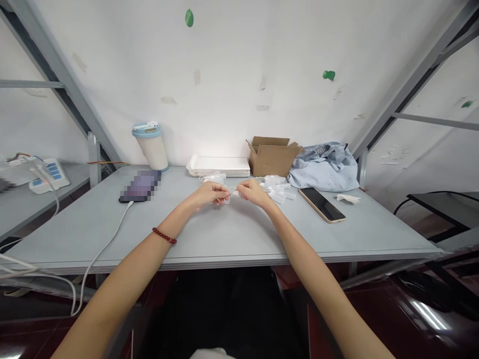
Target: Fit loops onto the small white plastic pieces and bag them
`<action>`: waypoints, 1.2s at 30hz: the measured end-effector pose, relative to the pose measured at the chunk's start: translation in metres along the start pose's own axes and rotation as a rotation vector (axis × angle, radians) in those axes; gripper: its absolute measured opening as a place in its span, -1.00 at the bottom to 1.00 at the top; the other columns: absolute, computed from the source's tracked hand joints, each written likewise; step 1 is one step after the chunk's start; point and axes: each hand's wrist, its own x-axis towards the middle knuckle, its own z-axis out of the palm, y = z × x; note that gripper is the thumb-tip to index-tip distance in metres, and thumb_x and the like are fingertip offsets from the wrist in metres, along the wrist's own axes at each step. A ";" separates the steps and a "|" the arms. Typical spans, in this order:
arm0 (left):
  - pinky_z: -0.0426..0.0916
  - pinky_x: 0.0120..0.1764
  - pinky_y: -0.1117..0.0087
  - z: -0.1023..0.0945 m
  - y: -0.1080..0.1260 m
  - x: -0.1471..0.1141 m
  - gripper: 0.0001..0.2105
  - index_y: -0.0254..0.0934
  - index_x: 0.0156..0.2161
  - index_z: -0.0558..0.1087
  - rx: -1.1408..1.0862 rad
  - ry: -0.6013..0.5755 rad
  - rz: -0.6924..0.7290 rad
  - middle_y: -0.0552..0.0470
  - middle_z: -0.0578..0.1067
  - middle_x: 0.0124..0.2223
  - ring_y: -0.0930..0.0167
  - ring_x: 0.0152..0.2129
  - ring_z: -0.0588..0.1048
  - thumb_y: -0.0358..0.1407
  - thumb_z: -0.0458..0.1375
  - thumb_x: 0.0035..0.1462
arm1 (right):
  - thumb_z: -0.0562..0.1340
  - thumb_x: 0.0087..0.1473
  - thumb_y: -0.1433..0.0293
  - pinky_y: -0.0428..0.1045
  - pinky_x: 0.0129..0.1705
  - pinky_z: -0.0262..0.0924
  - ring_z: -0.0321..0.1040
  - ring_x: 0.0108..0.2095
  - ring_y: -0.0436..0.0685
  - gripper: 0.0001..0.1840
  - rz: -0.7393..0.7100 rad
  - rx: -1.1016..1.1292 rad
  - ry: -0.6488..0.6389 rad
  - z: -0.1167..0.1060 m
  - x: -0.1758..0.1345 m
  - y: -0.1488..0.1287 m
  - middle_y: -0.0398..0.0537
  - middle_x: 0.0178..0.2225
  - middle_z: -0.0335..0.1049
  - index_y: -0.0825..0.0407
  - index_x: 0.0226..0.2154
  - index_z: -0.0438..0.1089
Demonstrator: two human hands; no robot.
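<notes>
Both hands meet over the middle of the grey table, fingertips nearly touching. Between them is a small whitish translucent piece with a thin loop (233,191); its kind is too small to tell. My left hand (211,193) is closed in a pinch on its left side, a red bead bracelet on the wrist. My right hand (253,191) pinches the other side. Several similar translucent plastic pieces (277,187) lie in a loose pile just right of my right hand. A few more whitish pieces (216,176) lie behind my left hand.
A stack of white trays (220,166), an open cardboard box (271,158) and bunched light-blue cloth (325,169) stand along the wall. A phone (322,204) and crumpled paper (348,198) lie right; a cup (151,149) and a cabled phone (140,186) are left.
</notes>
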 end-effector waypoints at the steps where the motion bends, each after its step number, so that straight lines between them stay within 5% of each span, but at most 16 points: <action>1: 0.30 -0.44 0.40 0.001 0.000 0.000 -0.72 -0.33 -0.42 0.53 0.004 -0.004 0.001 -0.05 0.52 -0.40 0.45 -0.50 0.40 -0.12 0.32 -0.13 | 0.01 -0.12 0.33 -0.09 -0.54 -0.14 -0.05 -0.62 -0.07 -0.74 0.002 -0.001 0.008 0.001 0.000 0.001 -0.22 -0.73 0.05 0.03 -0.74 0.05; 28: 0.27 -0.46 0.40 0.011 0.003 -0.003 -0.79 -0.33 -0.51 0.50 -0.072 -0.038 -0.012 -0.04 0.49 -0.44 0.48 -0.55 0.36 -0.19 0.30 -0.13 | 0.01 -0.13 0.29 -0.08 -0.52 -0.10 -0.01 -0.61 -0.03 -0.75 0.039 0.064 0.084 0.006 -0.001 -0.003 -0.21 -0.75 0.03 0.04 -0.72 0.13; 36: 0.27 -0.44 0.43 0.000 0.009 -0.004 -0.75 -0.34 -0.44 0.54 -0.096 -0.059 -0.003 -0.04 0.51 -0.39 0.49 -0.51 0.38 -0.14 0.31 -0.10 | 0.01 -0.08 0.30 -0.08 -0.51 -0.12 -0.02 -0.61 -0.05 -0.72 0.006 0.088 0.072 0.004 -0.001 -0.005 -0.23 -0.73 0.02 0.02 -0.72 0.07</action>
